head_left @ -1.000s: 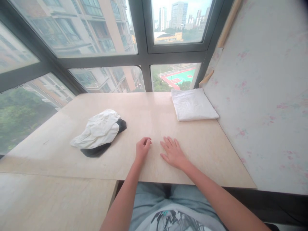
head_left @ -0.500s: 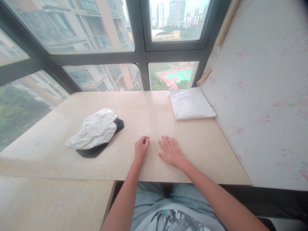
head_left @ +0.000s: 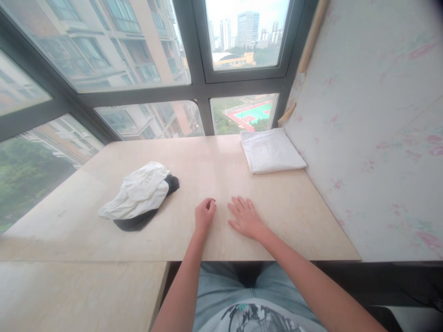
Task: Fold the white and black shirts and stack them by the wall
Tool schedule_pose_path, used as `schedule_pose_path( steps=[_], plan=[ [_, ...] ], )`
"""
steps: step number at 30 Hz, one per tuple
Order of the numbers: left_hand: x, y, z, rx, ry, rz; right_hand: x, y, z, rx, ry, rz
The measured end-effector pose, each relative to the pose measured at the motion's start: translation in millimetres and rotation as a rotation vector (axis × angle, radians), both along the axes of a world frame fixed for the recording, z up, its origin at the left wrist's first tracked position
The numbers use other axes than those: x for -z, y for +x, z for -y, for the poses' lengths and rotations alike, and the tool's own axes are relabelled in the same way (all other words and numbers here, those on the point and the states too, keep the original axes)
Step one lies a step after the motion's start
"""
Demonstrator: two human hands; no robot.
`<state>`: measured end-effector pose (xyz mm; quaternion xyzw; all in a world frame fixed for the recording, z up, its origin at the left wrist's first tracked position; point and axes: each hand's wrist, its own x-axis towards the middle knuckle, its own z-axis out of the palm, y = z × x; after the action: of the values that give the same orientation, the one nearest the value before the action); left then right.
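My left hand (head_left: 205,213) rests on its side on the pale tabletop (head_left: 214,168), fingers loosely curled in toward the thumb, with nothing showing in the small gap between them. Palm down on the same surface, to its right, lies my right hand (head_left: 246,218), its fingers spread and nothing under them that I can see. Left of both hands is a crumpled white-and-black piece of cloth (head_left: 140,191), heaped loosely. A flat, folded white cloth (head_left: 272,151) lies beyond my right hand, near the wall. Neither hand touches either cloth.
Grey window frames (head_left: 138,94) border the tabletop's far side. A wall with flowered paper (head_left: 367,138) runs along the right. At lower left, another board (head_left: 76,295) adjoins the table's front edge.
The camera view has tilted up slightly and shifted, so the window shows a little differently. Both hands and both cloths stay in place on the table.
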<state>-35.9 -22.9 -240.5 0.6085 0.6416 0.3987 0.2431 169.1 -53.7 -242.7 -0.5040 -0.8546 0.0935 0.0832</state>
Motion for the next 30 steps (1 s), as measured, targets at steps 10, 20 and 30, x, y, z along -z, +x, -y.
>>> schedule_pose_path(
  steps=[10, 20, 30],
  plan=[
    [0.2, 0, 3, 0.008, 0.006, -0.002, -1.2, 2, 0, -0.002, 0.012, 0.004],
    [-1.2, 1, 5, 0.018, 0.014, -0.028, -0.3, 2, 1, -0.001, 0.031, -0.002],
    [5.2, 4, 3, 0.028, -0.019, -0.036, 8.3, 4, 1, 0.014, 0.045, -0.037]
  ],
)
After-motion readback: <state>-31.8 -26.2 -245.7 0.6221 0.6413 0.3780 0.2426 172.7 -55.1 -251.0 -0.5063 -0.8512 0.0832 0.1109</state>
